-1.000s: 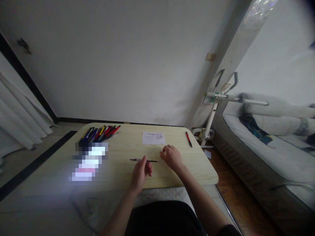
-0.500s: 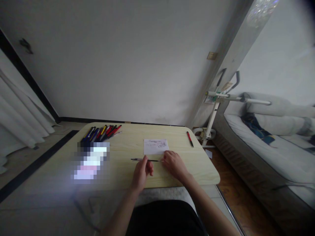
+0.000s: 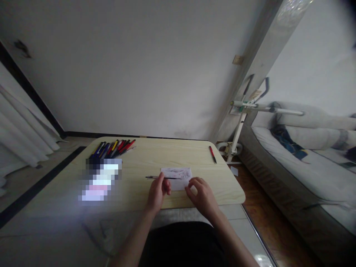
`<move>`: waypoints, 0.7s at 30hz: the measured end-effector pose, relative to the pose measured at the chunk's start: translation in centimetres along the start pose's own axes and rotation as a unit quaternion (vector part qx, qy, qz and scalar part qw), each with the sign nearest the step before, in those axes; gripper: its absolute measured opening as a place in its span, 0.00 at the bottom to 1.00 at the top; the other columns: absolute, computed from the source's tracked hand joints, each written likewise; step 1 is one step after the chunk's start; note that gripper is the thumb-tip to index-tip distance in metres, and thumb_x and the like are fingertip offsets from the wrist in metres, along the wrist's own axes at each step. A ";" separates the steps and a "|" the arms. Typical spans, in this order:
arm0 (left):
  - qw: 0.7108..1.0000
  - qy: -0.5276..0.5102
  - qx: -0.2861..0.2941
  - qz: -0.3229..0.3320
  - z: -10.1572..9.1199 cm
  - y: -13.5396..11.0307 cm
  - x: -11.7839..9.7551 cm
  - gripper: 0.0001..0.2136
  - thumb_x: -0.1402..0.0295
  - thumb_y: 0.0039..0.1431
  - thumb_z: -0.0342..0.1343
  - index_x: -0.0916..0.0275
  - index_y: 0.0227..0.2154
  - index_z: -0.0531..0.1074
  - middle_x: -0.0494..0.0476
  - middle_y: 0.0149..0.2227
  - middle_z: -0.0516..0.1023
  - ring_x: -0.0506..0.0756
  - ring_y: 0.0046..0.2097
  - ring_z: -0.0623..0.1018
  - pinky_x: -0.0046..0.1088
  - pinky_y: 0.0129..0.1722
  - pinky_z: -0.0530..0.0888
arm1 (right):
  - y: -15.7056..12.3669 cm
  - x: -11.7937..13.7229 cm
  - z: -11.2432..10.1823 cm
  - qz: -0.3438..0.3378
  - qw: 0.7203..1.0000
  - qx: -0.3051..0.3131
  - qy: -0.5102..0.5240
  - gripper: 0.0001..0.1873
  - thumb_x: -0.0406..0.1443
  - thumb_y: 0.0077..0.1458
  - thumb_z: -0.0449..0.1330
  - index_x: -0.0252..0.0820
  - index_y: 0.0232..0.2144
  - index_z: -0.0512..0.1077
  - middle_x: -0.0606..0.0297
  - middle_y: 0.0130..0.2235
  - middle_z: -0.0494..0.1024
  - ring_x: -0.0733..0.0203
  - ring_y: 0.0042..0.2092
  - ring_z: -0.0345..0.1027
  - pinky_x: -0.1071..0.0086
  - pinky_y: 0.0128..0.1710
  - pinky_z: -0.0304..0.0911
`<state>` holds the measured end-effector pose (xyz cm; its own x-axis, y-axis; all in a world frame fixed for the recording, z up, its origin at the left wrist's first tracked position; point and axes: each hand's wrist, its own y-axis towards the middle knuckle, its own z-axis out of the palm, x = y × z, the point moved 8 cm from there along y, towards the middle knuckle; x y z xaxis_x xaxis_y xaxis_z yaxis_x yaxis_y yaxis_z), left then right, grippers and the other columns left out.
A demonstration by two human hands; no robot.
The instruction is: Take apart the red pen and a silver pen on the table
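My left hand [image 3: 157,192] pinches a thin dark pen [image 3: 155,177] and holds it level just above the wooden table [image 3: 139,167]. My right hand [image 3: 202,194] rests its fingers on the near right corner of a small white paper slip [image 3: 178,173] with scribbles on it. The slip lies right in front of me, under the pen's right end.
Several red, blue and black pens [image 3: 112,148] lie in a row at the far left of the table, with a blurred patch [image 3: 100,180] near them. One red pen [image 3: 213,154] lies at the far right edge. A bed [image 3: 306,167] and a white stand [image 3: 239,126] are on the right.
My right hand has slid the paper slip from the middle of the table toward me, under the pen. My left hand kept holding the pen in about the same place.
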<state>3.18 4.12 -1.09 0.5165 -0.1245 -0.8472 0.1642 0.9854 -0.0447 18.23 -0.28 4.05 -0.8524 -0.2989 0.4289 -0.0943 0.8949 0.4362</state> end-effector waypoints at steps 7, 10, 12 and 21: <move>1.000 0.007 0.008 0.003 -0.2 0.1 0.2 0.19 0.56 0.56 0.46 0.64 0.17 0.62 0.49 0.16 0.66 0.47 0.19 0.65 0.23 0.20 0.61 | 2.8 -1.8 0.7 0.086 0.989 0.000 -0.121 0.07 0.37 0.51 0.55 0.41 0.24 0.67 0.63 0.28 0.70 0.60 0.34 0.64 0.70 0.34 0.55; 1.000 0.003 0.012 0.004 -0.1 0.1 0.2 0.19 0.56 0.56 0.46 0.64 0.17 0.62 0.49 0.16 0.65 0.46 0.19 0.65 0.23 0.20 0.61 | 2.8 -2.3 1.4 0.109 0.980 0.026 -0.164 0.07 0.38 0.50 0.55 0.41 0.24 0.68 0.63 0.28 0.70 0.60 0.34 0.63 0.70 0.33 0.54; 1.000 0.003 0.009 0.004 -0.1 0.1 0.2 0.19 0.56 0.56 0.47 0.64 0.17 0.62 0.49 0.16 0.65 0.46 0.19 0.65 0.23 0.20 0.61 | 2.6 -2.5 1.5 0.117 0.975 0.037 -0.184 0.08 0.39 0.50 0.55 0.42 0.24 0.69 0.63 0.28 0.70 0.61 0.33 0.63 0.71 0.32 0.53; 1.000 0.023 0.003 0.001 0.0 -0.1 -0.1 0.19 0.54 0.54 0.47 0.64 0.17 0.62 0.49 0.16 0.66 0.47 0.18 0.65 0.23 0.20 0.61 | 2.5 -2.9 1.4 0.124 0.974 0.025 -0.188 0.09 0.40 0.50 0.57 0.42 0.22 0.68 0.64 0.28 0.68 0.62 0.30 0.64 0.71 0.27 0.52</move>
<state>3.14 4.06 -1.02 0.4768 -0.1172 -0.8712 0.1689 0.9848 -0.0400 19.76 3.32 2.77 -0.9792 0.0629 0.1929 0.1220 0.9422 0.3121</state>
